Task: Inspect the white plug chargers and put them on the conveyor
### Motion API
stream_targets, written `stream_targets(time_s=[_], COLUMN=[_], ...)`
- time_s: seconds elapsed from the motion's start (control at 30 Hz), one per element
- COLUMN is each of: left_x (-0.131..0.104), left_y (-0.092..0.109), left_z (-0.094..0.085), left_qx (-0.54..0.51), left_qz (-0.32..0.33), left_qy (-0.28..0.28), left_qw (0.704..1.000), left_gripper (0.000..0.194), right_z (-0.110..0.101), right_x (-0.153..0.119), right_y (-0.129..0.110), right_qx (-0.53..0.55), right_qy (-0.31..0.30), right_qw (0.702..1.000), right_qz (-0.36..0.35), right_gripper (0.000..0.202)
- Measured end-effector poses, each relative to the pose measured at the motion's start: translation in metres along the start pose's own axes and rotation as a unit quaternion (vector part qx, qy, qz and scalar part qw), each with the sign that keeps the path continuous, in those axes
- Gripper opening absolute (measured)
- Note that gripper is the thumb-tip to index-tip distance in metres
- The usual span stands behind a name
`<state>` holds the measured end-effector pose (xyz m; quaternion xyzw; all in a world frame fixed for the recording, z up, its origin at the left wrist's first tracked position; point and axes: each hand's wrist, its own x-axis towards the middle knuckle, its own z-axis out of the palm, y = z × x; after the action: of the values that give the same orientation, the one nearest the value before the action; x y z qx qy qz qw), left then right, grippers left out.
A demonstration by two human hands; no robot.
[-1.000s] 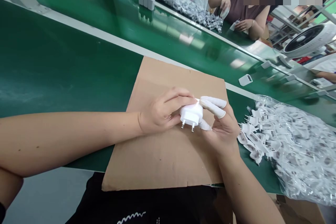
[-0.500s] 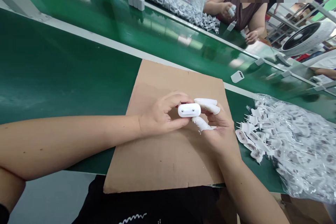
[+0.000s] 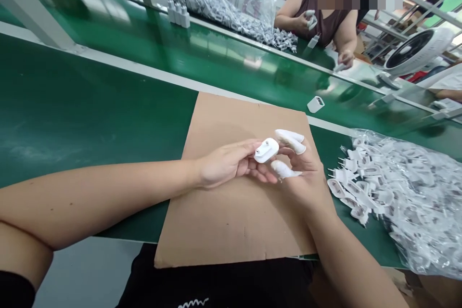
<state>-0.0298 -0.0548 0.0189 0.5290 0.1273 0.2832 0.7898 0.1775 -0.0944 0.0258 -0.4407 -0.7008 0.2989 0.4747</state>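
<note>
My left hand (image 3: 234, 161) holds a white plug charger (image 3: 266, 151) between thumb and fingers, above the cardboard sheet (image 3: 231, 216). The charger is tilted, its face with two round metal pin ends turned up towards me. Close by on its right is my right hand (image 3: 299, 166), with white finger covers on the thumb and two fingers. Its thumb and fingers stand apart around the charger's right end, and I see no grip on it.
To the right, a clear plastic bag (image 3: 426, 202) spills white plug parts (image 3: 355, 192) onto the green table. One white charger housing (image 3: 315, 104) stands beyond the cardboard. Across the green belt, a co-worker (image 3: 325, 19) handles white parts beside another bag (image 3: 224, 0) and several upright chargers (image 3: 178, 15).
The charger has turned from level to tilted in my left hand, which has rolled over with its fingers now underneath. My right fingers have spread and drawn slightly away from it.
</note>
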Motion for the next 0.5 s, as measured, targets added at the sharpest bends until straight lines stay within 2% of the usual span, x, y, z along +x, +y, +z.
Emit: stream_targets(time_s=[0.07, 0.1, 0.17, 0.23, 0.33, 0.5], left_x=[-0.001, -0.002, -0.007, -0.011, -0.017, -0.018], left_y=[-0.006, -0.009, -0.011, -0.01, -0.004, -0.001], left_z=[0.005, 0.007, 0.011, 0.014, 0.016, 0.02], left_qx=[-0.002, 0.005, 0.048, 0.115, 0.186, 0.157], left_qz=[0.033, 0.045, 0.059, 0.052, 0.02, -0.001], left_qy=[0.034, 0.042, 0.05, 0.07, 0.108, 0.128], left_qw=[0.999, 0.998, 0.996, 0.99, 0.976, 0.979], left_gripper=[0.041, 0.043, 0.048, 0.055, 0.06, 0.057], right_z=[0.004, 0.006, 0.009, 0.012, 0.014, 0.015], right_x=[-0.003, -0.005, -0.007, -0.008, -0.01, -0.012], right_y=[-0.004, -0.005, -0.007, -0.007, -0.008, -0.014], right_qx=[-0.049, -0.077, -0.126, -0.164, -0.225, -0.264], right_qy=[0.002, 0.006, 0.025, 0.052, 0.07, 0.031], right_qw=[0.999, 0.996, 0.988, 0.974, 0.949, 0.937], right_qz=[-0.02, -0.037, -0.089, -0.149, -0.208, -0.226], right_gripper=[0.064, 0.066, 0.057, 0.051, 0.059, 0.06])
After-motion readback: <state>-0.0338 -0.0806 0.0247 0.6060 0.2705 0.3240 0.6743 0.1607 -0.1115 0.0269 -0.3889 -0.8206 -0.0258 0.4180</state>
